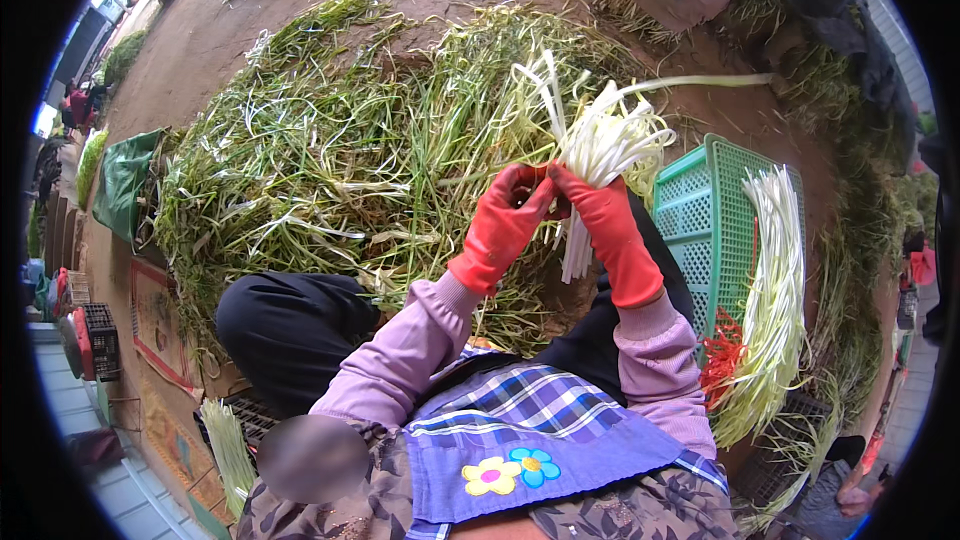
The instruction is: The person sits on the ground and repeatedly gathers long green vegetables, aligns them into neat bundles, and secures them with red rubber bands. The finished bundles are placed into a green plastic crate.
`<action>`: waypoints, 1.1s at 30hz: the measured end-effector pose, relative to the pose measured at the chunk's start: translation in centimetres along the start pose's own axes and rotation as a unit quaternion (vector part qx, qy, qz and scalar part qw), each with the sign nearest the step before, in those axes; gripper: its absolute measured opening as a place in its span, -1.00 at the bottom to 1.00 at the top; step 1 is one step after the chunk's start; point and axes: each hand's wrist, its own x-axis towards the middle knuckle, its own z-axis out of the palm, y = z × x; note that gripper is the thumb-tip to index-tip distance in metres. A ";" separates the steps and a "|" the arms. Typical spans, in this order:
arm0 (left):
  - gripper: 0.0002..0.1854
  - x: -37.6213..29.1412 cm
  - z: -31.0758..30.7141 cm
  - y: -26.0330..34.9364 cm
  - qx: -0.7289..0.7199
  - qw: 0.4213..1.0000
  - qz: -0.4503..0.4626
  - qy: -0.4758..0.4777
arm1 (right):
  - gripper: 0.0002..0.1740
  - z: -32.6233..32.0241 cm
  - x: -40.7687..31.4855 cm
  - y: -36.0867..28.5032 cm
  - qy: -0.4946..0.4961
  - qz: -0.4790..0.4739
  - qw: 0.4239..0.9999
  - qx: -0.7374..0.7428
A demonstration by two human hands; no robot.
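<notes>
My right hand point(604, 229), in a red rubber glove, grips a bundle of pale blanched chives point(611, 139). The white stalk ends point(576, 255) stick out below the fist, and the paler, curling ends fan out above it. One long stalk reaches out to the right. Also gloved in red, my left hand point(504, 217) meets the right thumb at the bundle's left side with bent fingertips. What lies between those fingertips is too small to make out.
A heap of green leaf trimmings point(337, 165) spreads before my knees. At my right stands a green plastic crate point(686, 202), with a long bunch of blanched chives point(772, 300) and red ties point(721, 356) on it. More chives point(225, 450) lie at lower left, by a black crate point(251, 420).
</notes>
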 end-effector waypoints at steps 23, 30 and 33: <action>-0.61 0.4 2.7 2.9 -0.198 0.965 -0.123 -0.119 | -0.62 -3.6 -0.4 -2.7 -0.028 0.000 0.997 0.066; -0.66 -3.8 -5.8 -2.0 0.254 0.960 -0.113 -0.023 | -0.75 -8.3 3.6 -1.6 0.097 -0.084 0.959 0.252; -0.75 -9.7 -14.4 -3.9 0.723 0.688 -0.037 -0.050 | -0.78 -10.2 4.1 -2.1 0.179 -0.084 0.948 0.249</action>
